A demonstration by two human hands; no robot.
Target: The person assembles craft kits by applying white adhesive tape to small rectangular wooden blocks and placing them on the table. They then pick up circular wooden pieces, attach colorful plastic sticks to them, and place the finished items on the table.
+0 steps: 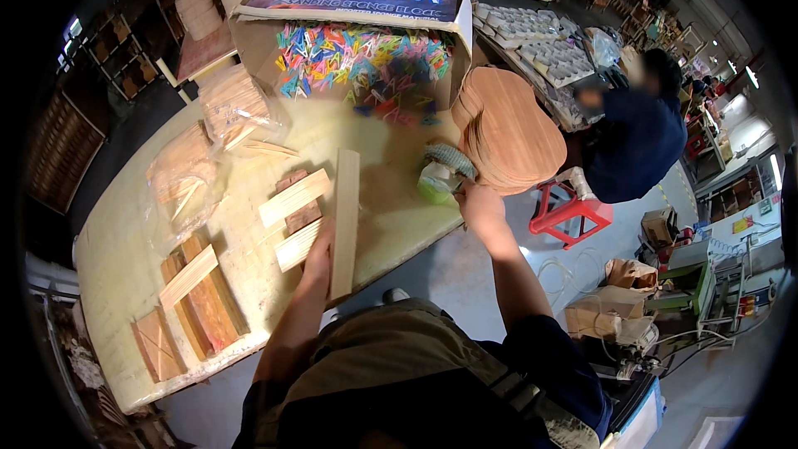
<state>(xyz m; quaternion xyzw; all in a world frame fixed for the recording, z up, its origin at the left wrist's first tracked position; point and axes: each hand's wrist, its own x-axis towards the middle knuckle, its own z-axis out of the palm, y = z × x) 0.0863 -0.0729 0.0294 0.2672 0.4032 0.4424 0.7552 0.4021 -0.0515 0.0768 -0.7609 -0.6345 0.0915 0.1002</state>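
My left hand (318,256) is closed on the near left side of a long pale wooden strip (346,216), which slants up over the table's front edge. Two short pale wood pieces, one upper (294,199) and one lower (298,245), lie across a reddish-brown block (301,209) just left of that hand. At the table's right edge my right hand (482,209) has its fingers drawn together beside a green and whitish tub (435,183); what they hold is hidden. A crumpled grey-green cloth (451,158) lies against the tub.
Guitar-shaped thin wood plates (511,129) are stacked at the table's right edge. A carton of colourful clothespins (357,58) stands behind. Bagged wood strips (237,108) and brown wooden blocks (199,299) lie left. A person (636,137) sits beyond a red stool (569,214).
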